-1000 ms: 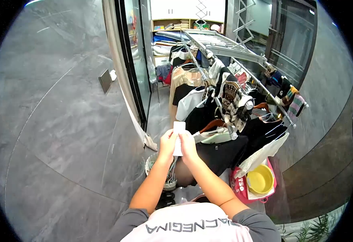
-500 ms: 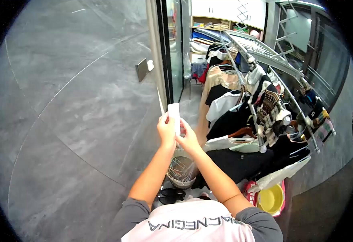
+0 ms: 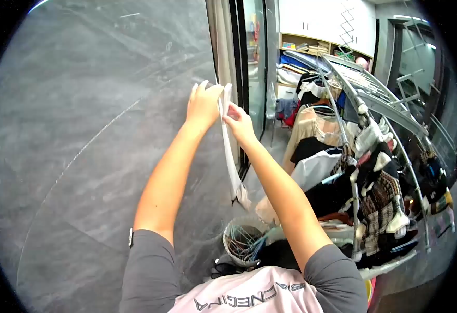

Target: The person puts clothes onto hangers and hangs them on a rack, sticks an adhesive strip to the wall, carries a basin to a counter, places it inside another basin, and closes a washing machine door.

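In front of the grey wall, my left hand (image 3: 205,107) is raised, its fingers bent around the left side of a narrow white strip (image 3: 227,95) that shows nearly edge-on. From the right, my right hand (image 3: 240,123) has thumb and fingertips curled against the same strip, lower down. Below the hands a long pale band (image 3: 230,151) runs downward and ends in a loose-looking corner. Whether it is one piece with the strip, I cannot tell. Directly behind is the beige edge (image 3: 226,47) beside a dark door frame (image 3: 240,68).
Right of my arms stands a metal drying rack (image 3: 395,107) hung with clothes, including a patterned knit garment (image 3: 380,201). A bucket of hangers (image 3: 244,242) is on the floor near my body. White cabinets (image 3: 317,21) line the back. The grey wall (image 3: 82,130) fills the left.
Both hands have risen and reached farther out. The white piece, broad side visible before, now looks narrow. The view has shifted, so the rack and bucket sit farther right.
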Tool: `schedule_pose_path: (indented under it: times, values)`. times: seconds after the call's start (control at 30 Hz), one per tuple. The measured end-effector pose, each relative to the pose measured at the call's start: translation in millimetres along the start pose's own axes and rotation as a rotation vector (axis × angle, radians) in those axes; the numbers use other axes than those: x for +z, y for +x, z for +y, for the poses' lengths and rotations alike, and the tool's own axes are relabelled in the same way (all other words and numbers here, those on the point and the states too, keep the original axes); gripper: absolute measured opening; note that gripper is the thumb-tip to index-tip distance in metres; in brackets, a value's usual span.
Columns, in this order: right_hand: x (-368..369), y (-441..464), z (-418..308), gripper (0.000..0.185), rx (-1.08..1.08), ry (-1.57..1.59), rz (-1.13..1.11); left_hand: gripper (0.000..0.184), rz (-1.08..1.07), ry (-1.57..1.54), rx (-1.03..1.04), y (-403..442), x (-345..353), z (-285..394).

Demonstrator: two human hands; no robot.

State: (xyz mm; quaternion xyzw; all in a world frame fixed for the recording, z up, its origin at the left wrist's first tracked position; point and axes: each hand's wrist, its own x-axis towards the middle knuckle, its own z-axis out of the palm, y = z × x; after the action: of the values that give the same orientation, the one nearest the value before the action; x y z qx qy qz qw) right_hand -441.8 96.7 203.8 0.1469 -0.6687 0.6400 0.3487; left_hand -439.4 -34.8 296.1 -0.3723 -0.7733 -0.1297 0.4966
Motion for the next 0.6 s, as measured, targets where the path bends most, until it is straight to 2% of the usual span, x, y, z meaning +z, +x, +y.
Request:
schedule_pose_path:
  times: [0.07, 0.13, 0.2, 0.23, 0.27, 0.37, 0.47, 0.6]
  values:
    - [11.6, 29.9, 16.5, 0.051, -0.03, 0.053, -0.014, 0.037, -0.107, 0.136, 0.056, 15.4, 6.1, -15.1]
    - [17.9, 49.9, 35.6, 0.05, -0.082, -0.007, -0.026, 0.037, 0.079, 0.094, 0.041, 25.6, 18.6, -17.3]
    - [23.4, 64.0, 55.4, 0.05, -0.109, -0.029, -0.038, 0.038, -0.033, 0.164, 0.034, 31.1, 25.5, -21.3]
    - [26.9, 70.7, 69.4, 0.05, -0.134, -0.056, -0.038, 0.038, -0.179, 0.299, 0.081, 29.3, 25.8, -20.4]
    - [32.0, 76.2, 79.4, 0.049, -0.162, 0.08, -0.047, 0.041, -0.246, 0.346, 0.119, 25.4, 34.4, -24.5]
    - [38.6, 84.2, 82.6, 0.049, -0.202, 0.056, -0.031, 0.044, 0.038, 0.313, 0.169, 23.7, 53.1, -33.9]
    - [42.0, 89.6, 85.4, 0.046, -0.311, -0.019, -0.027, 0.042, 0.015, 0.315, 0.135, 22.0, 52.9, -41.4]
    - [43.0, 87.5, 101.0, 0.044, -0.302, -0.001, -0.008, 0.04, -0.093, 0.322, 0.124, 25.3, 54.8, -39.0]
